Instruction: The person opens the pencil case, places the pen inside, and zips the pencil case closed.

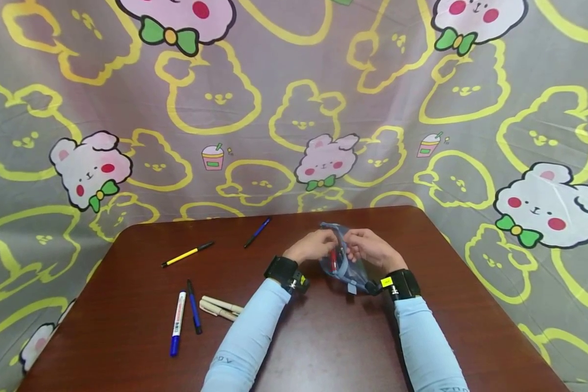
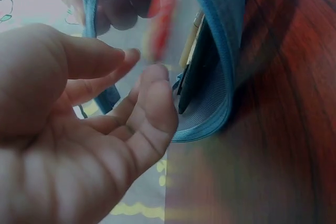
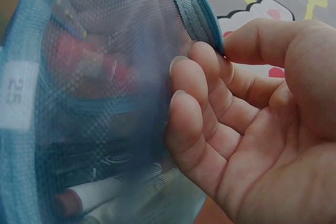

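A blue mesh zip pouch (image 1: pixel 359 272) is held up over the table, its zippered mouth spread apart. My right hand (image 1: pixel 372 249) pinches the zipper edge (image 3: pixel 202 17) between thumb and fingers. At the mouth is my left hand (image 1: pixel 313 246), its fingers loosely bent with nothing between them in the left wrist view. Just past those fingertips a blurred red marker (image 2: pixel 161 22) stands inside the opening. Further in lie a tan pen (image 2: pixel 192 39) and dark items. Through the mesh in the right wrist view shows a white pen with a reddish-brown end (image 3: pixel 97 193).
On the left of the brown table (image 1: pixel 323 354) lie a yellow pen (image 1: pixel 188 253), a blue pen (image 1: pixel 257 232), another blue pen (image 1: pixel 194 307), a white marker with a blue cap (image 1: pixel 178 321) and beige pens (image 1: pixel 220 308) near the left sleeve. A patterned curtain (image 1: pixel 294 185) hangs behind.
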Demonstrator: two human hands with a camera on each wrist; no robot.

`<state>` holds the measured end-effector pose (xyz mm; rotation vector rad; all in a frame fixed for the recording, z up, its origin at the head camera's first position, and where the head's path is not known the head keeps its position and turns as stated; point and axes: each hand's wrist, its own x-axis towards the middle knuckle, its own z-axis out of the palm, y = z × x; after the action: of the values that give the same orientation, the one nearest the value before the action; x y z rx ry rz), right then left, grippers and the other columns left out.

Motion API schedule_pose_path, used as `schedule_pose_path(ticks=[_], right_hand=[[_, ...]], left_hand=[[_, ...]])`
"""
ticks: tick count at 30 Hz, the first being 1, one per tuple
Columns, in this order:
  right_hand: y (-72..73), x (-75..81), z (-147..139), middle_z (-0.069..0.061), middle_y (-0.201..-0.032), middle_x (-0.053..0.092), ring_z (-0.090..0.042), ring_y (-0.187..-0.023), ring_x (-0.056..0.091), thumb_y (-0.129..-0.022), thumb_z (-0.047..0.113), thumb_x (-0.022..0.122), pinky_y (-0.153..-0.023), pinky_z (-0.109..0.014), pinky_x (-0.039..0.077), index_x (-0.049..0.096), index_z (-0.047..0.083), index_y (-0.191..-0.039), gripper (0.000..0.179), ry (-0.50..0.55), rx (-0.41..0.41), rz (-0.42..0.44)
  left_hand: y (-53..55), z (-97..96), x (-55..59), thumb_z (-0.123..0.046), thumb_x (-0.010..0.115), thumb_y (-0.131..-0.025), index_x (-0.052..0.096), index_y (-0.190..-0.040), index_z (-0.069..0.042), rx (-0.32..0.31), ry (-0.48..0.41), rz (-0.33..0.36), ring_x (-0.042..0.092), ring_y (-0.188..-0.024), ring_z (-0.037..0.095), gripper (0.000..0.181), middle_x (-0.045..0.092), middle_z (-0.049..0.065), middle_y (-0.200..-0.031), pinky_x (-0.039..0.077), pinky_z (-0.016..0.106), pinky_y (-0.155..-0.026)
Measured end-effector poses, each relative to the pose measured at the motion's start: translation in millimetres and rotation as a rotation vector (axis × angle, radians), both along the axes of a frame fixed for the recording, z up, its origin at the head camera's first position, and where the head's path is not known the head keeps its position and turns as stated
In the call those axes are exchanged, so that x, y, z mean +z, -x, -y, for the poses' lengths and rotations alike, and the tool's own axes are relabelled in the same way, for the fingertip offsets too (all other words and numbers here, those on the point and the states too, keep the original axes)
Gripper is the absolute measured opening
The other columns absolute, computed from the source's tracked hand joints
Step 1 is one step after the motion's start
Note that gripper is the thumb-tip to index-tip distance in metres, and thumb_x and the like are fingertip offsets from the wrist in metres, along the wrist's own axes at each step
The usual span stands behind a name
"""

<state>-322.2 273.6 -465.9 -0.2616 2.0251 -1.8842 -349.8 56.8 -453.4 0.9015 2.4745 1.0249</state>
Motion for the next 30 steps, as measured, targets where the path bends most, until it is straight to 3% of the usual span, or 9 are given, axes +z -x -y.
schedule_pose_path(ticks=[6, 12, 22, 30], right_hand=[[3.9, 11.2, -2, -0.006, -0.076, 0.056, -0.018, -0.065, 0.058, -0.101, 0.016, 0.05, -0.059, -0.027, 0.053, 0.058, 0.0, -0.097, 0.018, -0.017, -0.013, -0.017], [3.3, 16.1, -2, -0.006, -0.074, 0.056, -0.016, -0.063, 0.057, -0.102, 0.018, 0.05, -0.057, -0.025, 0.052, 0.056, -0.001, -0.097, 0.02, 0.003, -0.025, -0.024], [-8.8, 6.4, 2, -0.006, -0.074, 0.056, -0.015, -0.063, 0.058, -0.102, 0.018, 0.05, -0.057, -0.025, 0.053, 0.058, 0.004, -0.096, 0.018, 0.007, -0.002, -0.011], [-12.4, 4.2, 2, -0.005, -0.074, 0.055, -0.016, -0.063, 0.058, -0.102, 0.018, 0.051, -0.059, -0.026, 0.053, 0.057, 0.004, -0.094, 0.016, -0.006, -0.007, -0.013]], left_hand=[[2.6, 6.6, 14.3, -0.023, 0.049, -0.102, 0.064, -0.114, -0.012, -0.022, -0.047, -0.014, 0.066, -0.085, 0.022, 0.022, 0.068, 0.01, -0.103, 0.052, 0.027, -0.066], [-3.0, 22.5, 28.7, -0.027, 0.048, -0.102, 0.064, -0.118, -0.01, -0.025, -0.002, -0.084, 0.064, -0.084, 0.018, 0.028, 0.069, 0.015, -0.106, 0.05, 0.027, -0.069], [-31.5, 61.9, 48.1, -0.031, 0.05, -0.102, 0.063, -0.114, -0.018, -0.025, 0.056, -0.146, 0.062, -0.086, 0.012, 0.022, 0.069, 0.007, -0.106, 0.05, 0.03, -0.075], [-66.7, 115.6, 70.6, -0.028, 0.051, -0.102, 0.062, -0.11, -0.019, -0.02, 0.102, -0.215, 0.054, -0.078, 0.011, 0.017, 0.063, -0.006, -0.098, 0.047, 0.029, -0.073]])
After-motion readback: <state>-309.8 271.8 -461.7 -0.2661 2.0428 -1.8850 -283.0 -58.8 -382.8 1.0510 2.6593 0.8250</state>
